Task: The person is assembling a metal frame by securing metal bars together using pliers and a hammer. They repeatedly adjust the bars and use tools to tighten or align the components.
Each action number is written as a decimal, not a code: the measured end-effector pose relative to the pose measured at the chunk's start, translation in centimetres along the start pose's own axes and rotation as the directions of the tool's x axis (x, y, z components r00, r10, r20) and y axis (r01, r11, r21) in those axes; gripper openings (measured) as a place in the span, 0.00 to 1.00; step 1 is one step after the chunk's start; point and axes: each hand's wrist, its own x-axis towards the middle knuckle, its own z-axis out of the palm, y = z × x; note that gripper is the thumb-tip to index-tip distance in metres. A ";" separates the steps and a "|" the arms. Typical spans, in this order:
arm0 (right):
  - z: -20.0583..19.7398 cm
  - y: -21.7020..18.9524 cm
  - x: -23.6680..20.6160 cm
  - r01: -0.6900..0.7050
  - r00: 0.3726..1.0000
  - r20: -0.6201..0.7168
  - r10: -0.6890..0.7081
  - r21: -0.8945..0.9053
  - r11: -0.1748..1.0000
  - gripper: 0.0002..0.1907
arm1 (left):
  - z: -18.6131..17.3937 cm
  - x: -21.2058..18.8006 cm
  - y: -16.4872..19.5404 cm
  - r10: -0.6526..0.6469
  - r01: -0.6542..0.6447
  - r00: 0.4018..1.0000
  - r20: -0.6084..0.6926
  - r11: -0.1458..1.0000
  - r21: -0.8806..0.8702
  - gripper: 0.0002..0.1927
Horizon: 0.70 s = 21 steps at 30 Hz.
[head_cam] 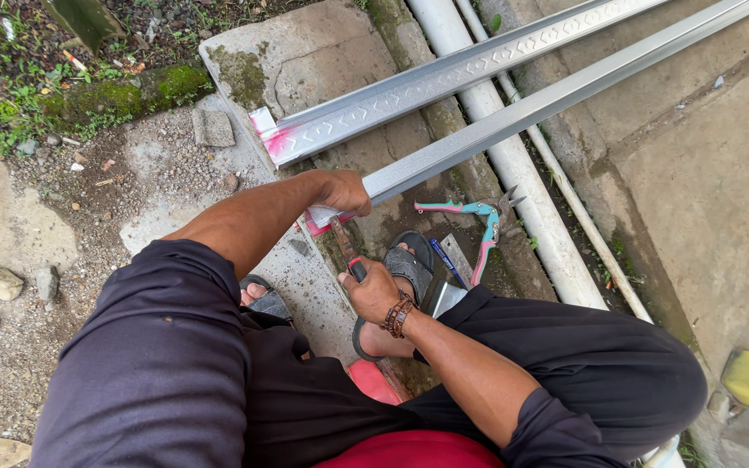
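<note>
- A person crouches outdoors on cracked concrete, seen from above, dark sleeves and trousers filling the lower frame.
- The left hand (340, 192) grips the near end of a long grey metal channel (513, 117); its fingers are wrapped around the end and clamped on it, hiding the tip.
- The channel runs away from those fingers up to the far right, its cut end marked pink beneath the hand.
- The right hand (373, 290), a beaded bracelet at its wrist, is closed on the handle of a thin tool (343, 241) whose rusty blade points up towards the left fingers. What kind of tool it is I cannot tell.
- A second, patterned channel (444, 78) lies just beyond the left fingers, parallel to the first, also pink at its end.
- Right of the right fingers, snips (478, 227) with teal and pink handles lie on the ground, beside a white pipe (513, 165).
- Two sandalled feet sit below and beside the hands.
- The channel looks thin, light and stiff, yet long enough to flex and swing; its cut edges are likely sharp, so holding the flat sides near the end seems safest.
</note>
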 end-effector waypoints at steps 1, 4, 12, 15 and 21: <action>-0.3 0.0 -0.3 -0.013 1.000 0.005 0.013 -0.019 1.000 0.14 | 0.4 0.3 -0.1 -0.019 0.019 1.000 -0.009 1.000 -0.004 0.21; -1.0 -0.2 -0.7 -0.129 0.989 0.068 0.133 -0.057 0.990 0.14 | 1.2 1.3 -0.2 -0.042 0.047 0.998 -0.056 0.995 0.090 0.20; -1.2 -0.1 -0.5 -0.107 0.993 0.033 0.113 -0.154 0.982 0.16 | 0.9 0.7 0.9 -0.040 0.074 0.989 -0.141 0.967 0.244 0.22; -1.3 0.4 -0.8 -0.155 0.983 0.088 0.160 -0.060 0.986 0.19 | 0.0 -0.6 1.3 -0.026 0.035 0.998 -0.059 0.987 0.155 0.28; -1.6 0.2 -0.7 -0.024 0.985 0.174 -0.018 0.238 0.971 0.21 | -0.4 -1.3 1.7 -0.035 0.036 0.998 0.044 0.999 -0.019 0.47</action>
